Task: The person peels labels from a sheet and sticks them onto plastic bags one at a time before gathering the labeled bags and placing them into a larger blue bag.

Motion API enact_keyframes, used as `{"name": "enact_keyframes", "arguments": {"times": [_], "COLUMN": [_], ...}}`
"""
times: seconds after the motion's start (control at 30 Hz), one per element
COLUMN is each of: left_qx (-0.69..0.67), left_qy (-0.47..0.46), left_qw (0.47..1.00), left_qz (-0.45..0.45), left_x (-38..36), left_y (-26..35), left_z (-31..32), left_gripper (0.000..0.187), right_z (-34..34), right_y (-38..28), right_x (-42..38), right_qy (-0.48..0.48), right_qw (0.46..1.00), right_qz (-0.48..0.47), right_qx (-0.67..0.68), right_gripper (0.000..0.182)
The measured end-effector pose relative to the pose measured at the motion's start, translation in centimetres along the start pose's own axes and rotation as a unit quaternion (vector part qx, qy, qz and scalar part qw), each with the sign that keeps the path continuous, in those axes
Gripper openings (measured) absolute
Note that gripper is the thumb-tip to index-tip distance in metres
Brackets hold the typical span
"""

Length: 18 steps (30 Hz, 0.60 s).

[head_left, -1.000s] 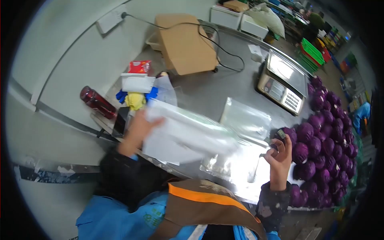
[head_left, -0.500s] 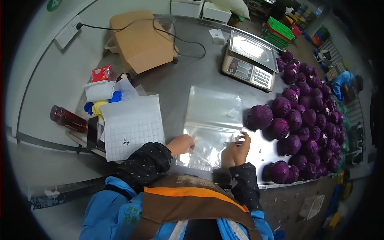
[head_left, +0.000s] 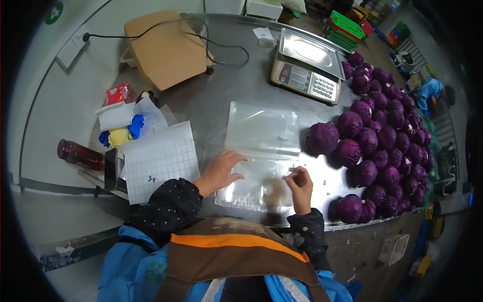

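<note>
Clear plastic bags lie flat on the metal table in front of me, seemingly stacked. Over their left edge my left hand is open, with thumb and fingers spread apart. My right hand is at the right edge of the bags, thumb and fingertips pinched together on what looks like a bag's edge; a small greyish bit shows at the fingertips. Just beyond that hand sits a large red cabbage, the nearest of a big pile of red cabbages on the right.
A weighing scale stands at the back. Left are a cardboard box with a black cable, a gridded paper sheet, blue and yellow cloths, and a dark red bottle. Green crates and a person in blue are beyond the table.
My left hand has moved up along the bags' left edge and its fingers have spread. My right fingers have closed into a pinch at the right edge. The view has shifted slightly.
</note>
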<state>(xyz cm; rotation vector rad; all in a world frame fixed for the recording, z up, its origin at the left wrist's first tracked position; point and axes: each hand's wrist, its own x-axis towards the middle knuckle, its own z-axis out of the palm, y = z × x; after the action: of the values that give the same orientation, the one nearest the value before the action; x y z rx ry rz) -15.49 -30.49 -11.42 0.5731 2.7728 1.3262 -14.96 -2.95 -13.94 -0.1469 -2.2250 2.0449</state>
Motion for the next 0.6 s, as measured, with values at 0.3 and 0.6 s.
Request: {"name": "enact_keyframes", "arguments": {"times": [0.3,0.6], "left_qx": [0.307,0.316], "left_qy": [0.042,-0.060], "left_qw": [0.951,0.908], "left_qz": [0.011,-0.268], "left_x": [2.6,-4.4], "left_y": [-3.4,-11.0], "left_z": [0.4,-15.4], "left_gripper": [0.070,0.029], "right_z": [4.2,-1.5], "right_y": [-3.2,5.4], "right_x": [-2.1,1.7], "right_qy": [-0.308,-0.334], "right_qw": [0.909,0.922], "right_qz": [0.276,0.179], "right_qx": [0.055,-0.073], "right_gripper": [0.043,0.050]}}
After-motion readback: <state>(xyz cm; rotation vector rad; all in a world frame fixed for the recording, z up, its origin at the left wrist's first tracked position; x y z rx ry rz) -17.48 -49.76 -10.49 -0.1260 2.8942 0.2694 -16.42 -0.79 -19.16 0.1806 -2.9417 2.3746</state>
